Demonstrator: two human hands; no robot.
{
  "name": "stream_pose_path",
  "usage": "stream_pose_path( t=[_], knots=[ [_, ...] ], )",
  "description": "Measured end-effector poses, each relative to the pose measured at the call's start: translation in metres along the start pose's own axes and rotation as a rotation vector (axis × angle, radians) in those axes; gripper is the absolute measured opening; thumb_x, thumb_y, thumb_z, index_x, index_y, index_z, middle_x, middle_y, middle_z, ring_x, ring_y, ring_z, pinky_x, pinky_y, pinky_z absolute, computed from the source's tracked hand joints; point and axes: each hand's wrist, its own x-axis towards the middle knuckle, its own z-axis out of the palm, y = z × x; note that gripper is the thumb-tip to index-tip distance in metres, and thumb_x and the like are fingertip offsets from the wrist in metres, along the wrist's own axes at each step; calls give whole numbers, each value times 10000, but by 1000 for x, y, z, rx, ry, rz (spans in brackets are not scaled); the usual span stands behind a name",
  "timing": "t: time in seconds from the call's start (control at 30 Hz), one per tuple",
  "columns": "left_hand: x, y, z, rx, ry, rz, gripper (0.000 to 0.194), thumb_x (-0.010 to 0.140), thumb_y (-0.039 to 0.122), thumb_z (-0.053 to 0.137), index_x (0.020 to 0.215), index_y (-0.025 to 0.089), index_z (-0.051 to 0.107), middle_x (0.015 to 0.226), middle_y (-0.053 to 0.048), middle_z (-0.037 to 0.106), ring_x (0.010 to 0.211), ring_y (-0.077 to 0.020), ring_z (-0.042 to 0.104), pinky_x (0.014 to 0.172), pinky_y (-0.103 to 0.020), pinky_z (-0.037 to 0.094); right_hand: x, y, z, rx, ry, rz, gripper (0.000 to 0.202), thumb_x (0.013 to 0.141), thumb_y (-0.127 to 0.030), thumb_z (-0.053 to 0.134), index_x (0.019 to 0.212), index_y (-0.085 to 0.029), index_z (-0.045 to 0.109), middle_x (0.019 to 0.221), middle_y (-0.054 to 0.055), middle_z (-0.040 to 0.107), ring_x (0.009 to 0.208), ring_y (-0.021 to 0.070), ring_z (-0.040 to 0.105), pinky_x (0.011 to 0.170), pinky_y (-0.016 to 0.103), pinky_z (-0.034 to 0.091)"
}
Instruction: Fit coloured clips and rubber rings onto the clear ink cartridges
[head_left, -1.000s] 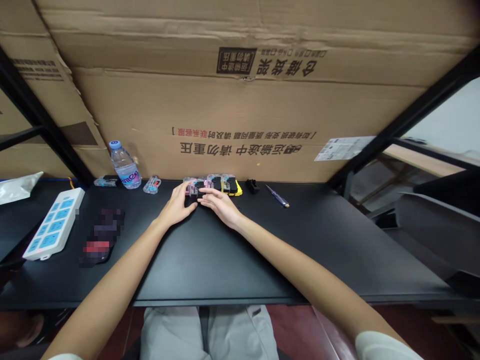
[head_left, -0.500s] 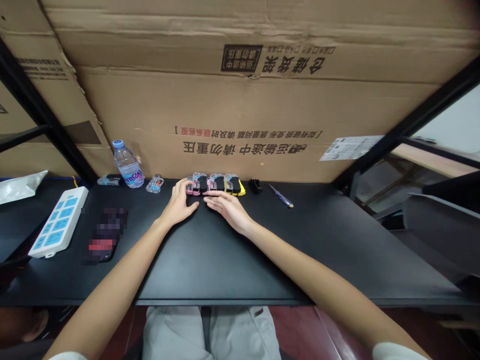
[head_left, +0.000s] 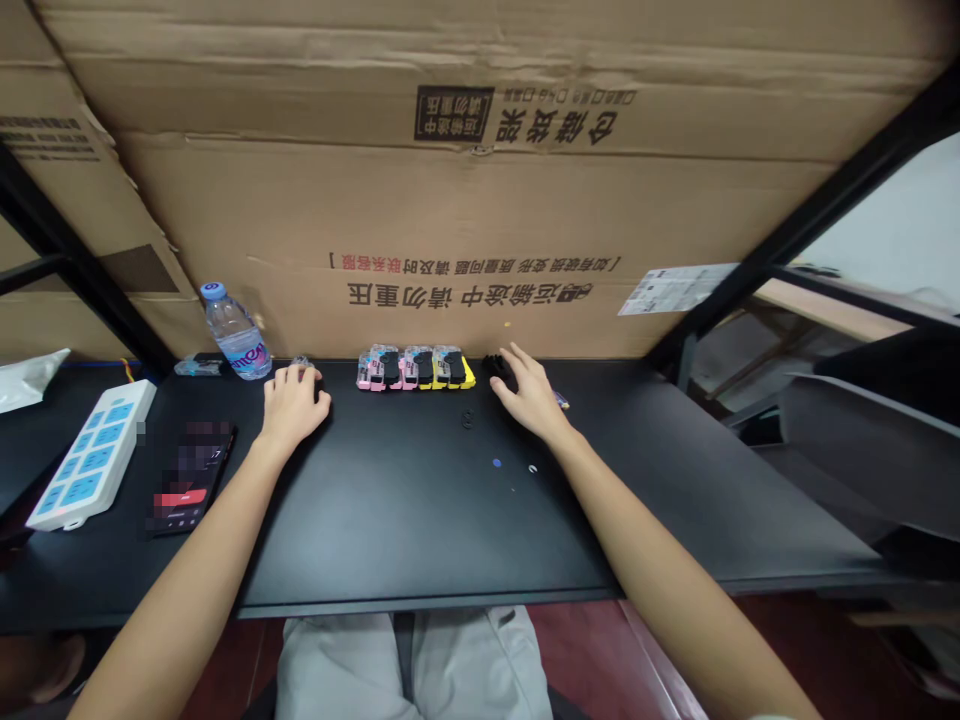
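Note:
Pink and yellow cartridge-like pieces with black parts (head_left: 417, 369) stand in a row against the cardboard at the back of the black table. Left of the row, my left hand (head_left: 294, 405) is over a small clear item (head_left: 301, 361), mostly hidden under its curled fingers; its grip is unclear. My right hand (head_left: 527, 392), fingers spread, is beside a small black part (head_left: 495, 366) right of the row. Behind that hand, the end of a pen-like tool (head_left: 561, 400) shows. A small black piece (head_left: 468, 419), a blue dot (head_left: 496, 463) and a white bit (head_left: 532, 468) lie in front.
At the left are a water bottle (head_left: 237, 335), a clear packet (head_left: 201, 366), a phone (head_left: 193, 475), a white power strip (head_left: 96, 455) and a white bag (head_left: 34, 380). A cardboard sheet (head_left: 420, 200) closes off the back between black frame posts.
My hands have moved apart from the row, the left one leftward and the right one rightward. Small bits now show on the table. The view has shifted slightly.

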Motion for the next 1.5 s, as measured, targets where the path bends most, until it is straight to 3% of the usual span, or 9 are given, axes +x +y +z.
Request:
stream_pose_path(
  t=[0.23,0.47,0.63,0.87,0.97,1.1,1.2,1.37,1.5],
  knots=[
    [-3,23,-26,-153,-167,97,78,889,238,631,933,272,685,872,-18,728,794,-245,682,649,-326,441,-1,-1,8,-88,-64,6,447,993,-388,577,1357,-178,728,1521,191,643,1390,375,621,1194,576,475],
    [-10,46,-17,-564,-298,325,222,940,435,716,1052,250,668,779,36,670,640,-151,575,648,-281,448,-2,-7,-9,-83,14,195,171,877,-250,629,999,-222,745,1061,133,782,952,330,730,908,506,586],
    [-13,48,-21,-574,-254,391,321,992,465,686,1221,246,635,852,19,644,753,-173,614,750,-309,503,-7,-27,-11,417,121,250,405,805,-353,751,1167,-215,632,1030,84,725,779,218,697,796,415,630],
    [-22,70,-34,-530,-201,448,612,892,563,813,1377,265,586,1204,-77,724,1146,-301,676,1038,-447,509,-38,-102,7,850,-414,258,433,812,-373,809,1197,-206,702,981,39,687,708,171,708,731,370,642],
    [-30,83,-29,-557,-258,470,909,708,619,949,1434,269,529,1332,-105,690,1231,-343,657,1075,-475,496,-50,-125,13,927,-453,260,399,815,-373,837,1160,-210,720,984,33,708,772,184,733,783,366,642],
    [-34,92,-23,-551,-268,459,790,727,603,933,1332,248,568,1262,-97,699,1153,-332,674,1043,-480,504,-58,-137,18,1017,-445,329,358,818,-423,858,1055,-208,698,984,23,717,811,184,748,826,367,647],
    [-32,90,-22,-520,-245,475,655,799,523,882,1316,234,601,1249,-92,719,1165,-323,669,1064,-484,492,-55,-134,16,982,-469,306,332,857,-460,820,1022,-211,676,968,27,727,791,192,754,791,370,649],
    [-28,82,-22,-428,-273,534,673,816,544,856,1378,228,663,1287,-117,744,1237,-350,643,1124,-527,459,-35,-93,-7,461,-224,42,191,963,-387,683,1033,-218,741,939,67,785,788,211,711,741,344,568],
    [-26,79,-20,-390,-310,515,682,800,605,859,1353,231,721,1192,-119,764,1186,-352,662,1107,-540,476,-21,-53,-21,270,-281,-6,198,944,-343,648,1009,-197,766,825,50,765,673,193,638,673,328,495]
  ],
)
